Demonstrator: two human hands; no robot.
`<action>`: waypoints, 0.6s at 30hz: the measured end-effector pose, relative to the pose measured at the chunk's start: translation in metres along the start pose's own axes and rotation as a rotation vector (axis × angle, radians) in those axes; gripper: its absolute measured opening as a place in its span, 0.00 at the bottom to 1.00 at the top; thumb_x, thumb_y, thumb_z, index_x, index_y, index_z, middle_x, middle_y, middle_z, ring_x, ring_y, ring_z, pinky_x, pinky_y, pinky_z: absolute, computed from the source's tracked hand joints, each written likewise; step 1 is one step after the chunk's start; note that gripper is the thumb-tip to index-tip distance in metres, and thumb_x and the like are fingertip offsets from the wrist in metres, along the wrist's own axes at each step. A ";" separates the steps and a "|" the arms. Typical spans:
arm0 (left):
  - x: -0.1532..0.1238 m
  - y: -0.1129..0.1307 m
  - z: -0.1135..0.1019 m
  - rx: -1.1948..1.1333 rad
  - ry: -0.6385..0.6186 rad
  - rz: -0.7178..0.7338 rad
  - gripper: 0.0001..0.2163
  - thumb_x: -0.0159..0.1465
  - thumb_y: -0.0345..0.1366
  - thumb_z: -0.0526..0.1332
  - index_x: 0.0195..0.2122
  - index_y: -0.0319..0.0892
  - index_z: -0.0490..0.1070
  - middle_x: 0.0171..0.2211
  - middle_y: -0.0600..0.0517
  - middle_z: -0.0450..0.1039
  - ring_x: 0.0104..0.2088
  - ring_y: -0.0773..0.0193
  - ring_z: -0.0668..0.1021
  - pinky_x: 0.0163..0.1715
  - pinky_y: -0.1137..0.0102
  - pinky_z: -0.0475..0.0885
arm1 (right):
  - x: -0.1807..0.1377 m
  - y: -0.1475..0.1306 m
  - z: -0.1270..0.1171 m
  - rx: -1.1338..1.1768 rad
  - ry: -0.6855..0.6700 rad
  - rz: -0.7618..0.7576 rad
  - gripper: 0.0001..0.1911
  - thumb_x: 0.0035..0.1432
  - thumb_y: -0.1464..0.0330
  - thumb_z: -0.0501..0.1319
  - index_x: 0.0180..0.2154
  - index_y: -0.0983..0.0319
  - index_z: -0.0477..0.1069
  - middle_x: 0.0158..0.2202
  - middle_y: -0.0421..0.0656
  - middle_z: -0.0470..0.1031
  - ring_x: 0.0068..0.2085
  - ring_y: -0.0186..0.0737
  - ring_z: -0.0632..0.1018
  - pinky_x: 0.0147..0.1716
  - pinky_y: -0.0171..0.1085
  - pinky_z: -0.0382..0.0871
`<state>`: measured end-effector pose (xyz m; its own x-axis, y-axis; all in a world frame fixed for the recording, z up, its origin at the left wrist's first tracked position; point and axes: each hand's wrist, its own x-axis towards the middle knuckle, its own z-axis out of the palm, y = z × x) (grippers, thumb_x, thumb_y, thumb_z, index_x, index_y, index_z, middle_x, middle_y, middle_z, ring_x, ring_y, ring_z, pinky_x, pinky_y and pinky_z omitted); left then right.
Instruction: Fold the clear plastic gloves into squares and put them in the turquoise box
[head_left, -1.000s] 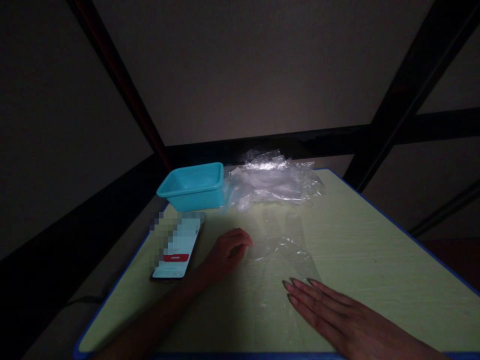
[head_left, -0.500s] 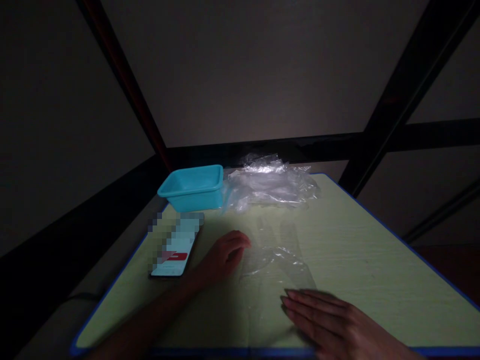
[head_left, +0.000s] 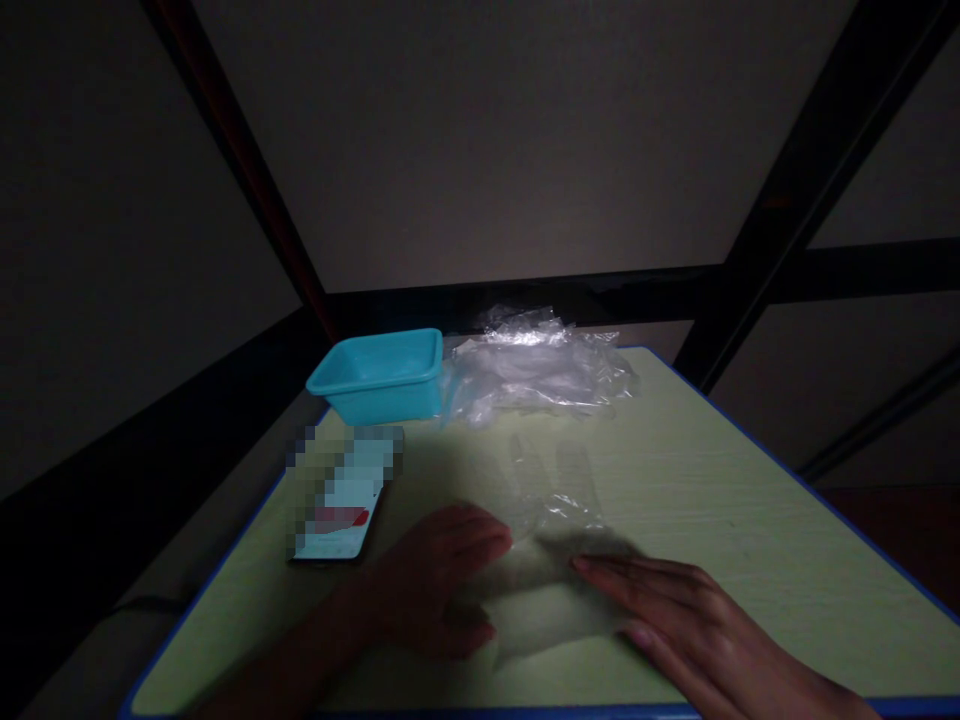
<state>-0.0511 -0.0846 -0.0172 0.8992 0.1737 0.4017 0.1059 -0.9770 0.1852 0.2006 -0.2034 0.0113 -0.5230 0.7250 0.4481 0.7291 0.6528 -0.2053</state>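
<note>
A clear plastic glove (head_left: 551, 505) lies flat on the pale green table (head_left: 712, 500), its fingers pointing away from me. Its near end is raised off the table between my hands. My left hand (head_left: 431, 585) grips that end's left side, fingers curled on top and thumb below. My right hand (head_left: 675, 620) holds the right side, its long fingers laid together over the plastic with the thumb beneath. The light is dim and the thin plastic is hard to make out.
A teal plastic tub (head_left: 379, 375) stands at the table's far left. A crumpled heap of clear plastic gloves (head_left: 540, 365) lies beside it. A lit phone (head_left: 337, 500) rests left of my left hand. Dark frame bars cross behind the blue-edged table.
Both hands have drawn in to the glove's near end. The right hand no longer lies flat on it, and the near end now stands lifted between the hands.
</note>
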 end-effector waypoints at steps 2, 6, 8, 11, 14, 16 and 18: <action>0.004 0.003 0.005 0.142 0.071 0.030 0.17 0.60 0.39 0.55 0.47 0.35 0.65 0.42 0.41 0.74 0.44 0.57 0.74 0.44 0.63 0.71 | 0.001 0.000 0.001 -0.048 0.016 -0.020 0.28 0.65 0.69 0.44 0.63 0.59 0.37 0.48 0.46 0.74 0.44 0.39 0.78 0.38 0.37 0.77; 0.011 0.007 0.010 0.269 0.168 0.053 0.09 0.64 0.30 0.50 0.38 0.35 0.69 0.33 0.46 0.76 0.34 0.63 0.76 0.36 0.68 0.73 | -0.005 0.006 0.005 -0.126 -0.021 -0.143 0.30 0.63 0.67 0.49 0.63 0.64 0.41 0.49 0.46 0.73 0.46 0.40 0.76 0.40 0.37 0.76; 0.013 0.007 0.010 0.268 0.191 0.059 0.10 0.64 0.28 0.49 0.37 0.36 0.70 0.32 0.47 0.76 0.32 0.65 0.76 0.34 0.69 0.72 | -0.009 0.011 0.006 -0.163 -0.069 -0.223 0.30 0.61 0.66 0.53 0.62 0.67 0.47 0.51 0.47 0.70 0.50 0.41 0.74 0.44 0.37 0.74; 0.014 0.006 0.008 0.243 0.207 0.072 0.11 0.64 0.28 0.48 0.36 0.36 0.70 0.30 0.47 0.76 0.30 0.66 0.76 0.33 0.70 0.72 | -0.014 0.017 0.008 -0.226 -0.128 -0.257 0.26 0.60 0.67 0.55 0.58 0.68 0.57 0.54 0.46 0.66 0.53 0.41 0.71 0.48 0.38 0.71; 0.013 0.006 0.007 0.228 0.202 0.080 0.11 0.64 0.28 0.48 0.36 0.36 0.70 0.30 0.48 0.76 0.30 0.65 0.75 0.32 0.69 0.72 | -0.014 0.023 0.008 -0.262 -0.172 -0.241 0.22 0.60 0.69 0.54 0.56 0.69 0.61 0.55 0.45 0.65 0.54 0.41 0.69 0.51 0.38 0.68; 0.013 0.006 0.007 0.222 0.185 0.081 0.11 0.64 0.28 0.48 0.36 0.36 0.70 0.30 0.48 0.76 0.30 0.66 0.75 0.32 0.69 0.72 | -0.013 0.027 0.009 -0.252 -0.196 -0.211 0.23 0.60 0.70 0.54 0.56 0.68 0.60 0.56 0.46 0.64 0.56 0.40 0.68 0.52 0.39 0.66; 0.012 0.006 0.008 0.216 0.162 0.087 0.11 0.64 0.27 0.48 0.36 0.36 0.70 0.30 0.48 0.76 0.30 0.66 0.75 0.33 0.70 0.72 | -0.012 0.031 0.010 -0.222 -0.224 -0.157 0.25 0.60 0.70 0.54 0.58 0.68 0.56 0.58 0.47 0.62 0.57 0.41 0.65 0.53 0.40 0.64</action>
<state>-0.0361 -0.0894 -0.0179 0.8310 0.0887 0.5492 0.1352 -0.9898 -0.0446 0.2251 -0.1900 -0.0090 -0.7021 0.6659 0.2523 0.6977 0.7142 0.0565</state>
